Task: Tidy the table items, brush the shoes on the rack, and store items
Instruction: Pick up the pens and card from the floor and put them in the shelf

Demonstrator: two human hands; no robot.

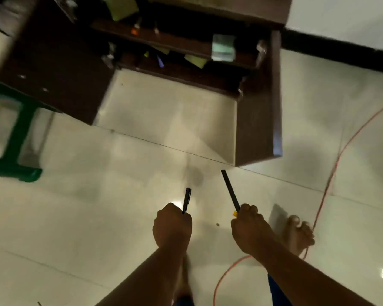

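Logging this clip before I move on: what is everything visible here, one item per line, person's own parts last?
Pen: one, black, held in the left hand.
Stick-shaped tool: one, black with a yellow bit at the grip, held in the right hand.
Wooden desk: one, dark brown, top of view, cluttered shelves.
Paper pieces: several, yellow-green, on the shelves.
Box: one, pale green, on a shelf.
Stool: one, green, left edge.
Cable: one, orange, on the floor at right.
Floor: white tiles.
Left hand: gripping the pen.
Right hand: gripping the tool.
Foot: one bare, right.

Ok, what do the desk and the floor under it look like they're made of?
Desk: dark brown wood or wood-look laminate, going by its flat panels and slight sheen; which one is unclear. Floor: glossy pale tile, with grout lines and bright reflections.
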